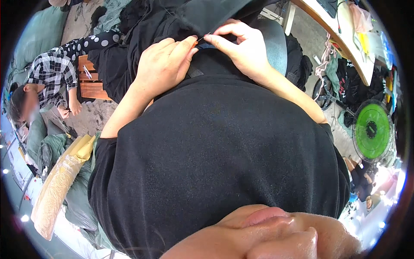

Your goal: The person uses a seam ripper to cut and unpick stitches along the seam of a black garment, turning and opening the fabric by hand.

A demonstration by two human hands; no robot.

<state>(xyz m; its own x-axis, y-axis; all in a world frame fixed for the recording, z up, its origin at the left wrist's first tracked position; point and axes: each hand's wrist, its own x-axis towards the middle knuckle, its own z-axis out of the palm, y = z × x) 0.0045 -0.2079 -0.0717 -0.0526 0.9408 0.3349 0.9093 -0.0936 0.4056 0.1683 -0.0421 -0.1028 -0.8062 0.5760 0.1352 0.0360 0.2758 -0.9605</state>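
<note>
My left hand (pixel 166 62) is closed in a pinch, thumb against forefinger, with a tiny orange bit showing at the fingertips. Close beside it, my right hand (pixel 241 45) pinches a thin, dark, needle-like sliver (pixel 208 34) between thumb and forefinger. The sliver points toward the left fingertips; whether it touches the orange bit is too small to tell. Both hands are above my lap, in front of my black shirt (pixel 224 142). Black cloth (pixel 172 19) lies heaped just beyond and under them.
At the left, another person in a checked shirt (pixel 54 69) sits bent over their own hands. An orange wooden stool (pixel 91 90) stands between us. A wrapped yellowish roll (pixel 60 185) leans at lower left. To the right are a green fan (pixel 371 129) and a table edge (pixel 340 36).
</note>
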